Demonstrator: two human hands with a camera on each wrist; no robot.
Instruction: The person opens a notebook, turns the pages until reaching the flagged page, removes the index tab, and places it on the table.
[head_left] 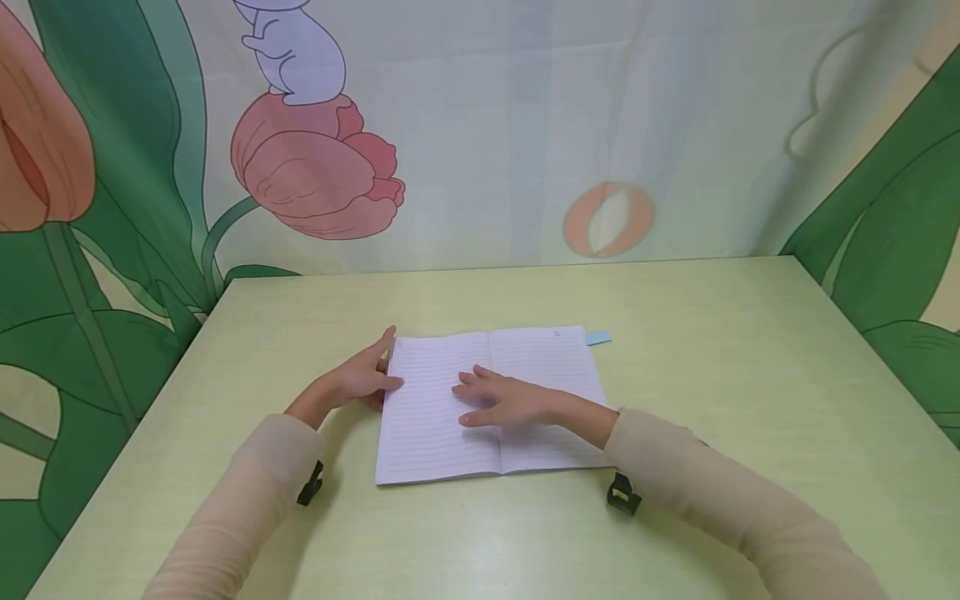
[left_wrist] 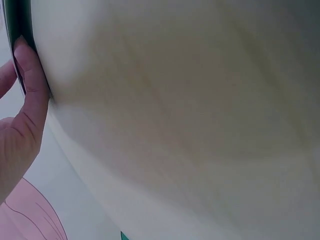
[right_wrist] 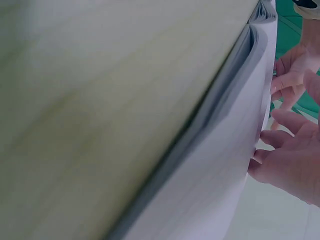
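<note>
An open lined notebook lies on the table, both white pages facing up. At its left edge, my left hand pinches the side, thumb over the page and other fingers partly hidden behind the edge. The left wrist view shows that hand with a finger tucked against the dark green inner side of the edge. My right hand spreads its fingers over the middle of the pages, near the fold. Seen from the right wrist, its fingertips touch the paper. Neither page shows handwriting at this distance.
A light blue tab sticks out at the notebook's upper right. The pale table extends around it, backed by a curtain printed with flowers. Black wrist mounts hang under both sleeves.
</note>
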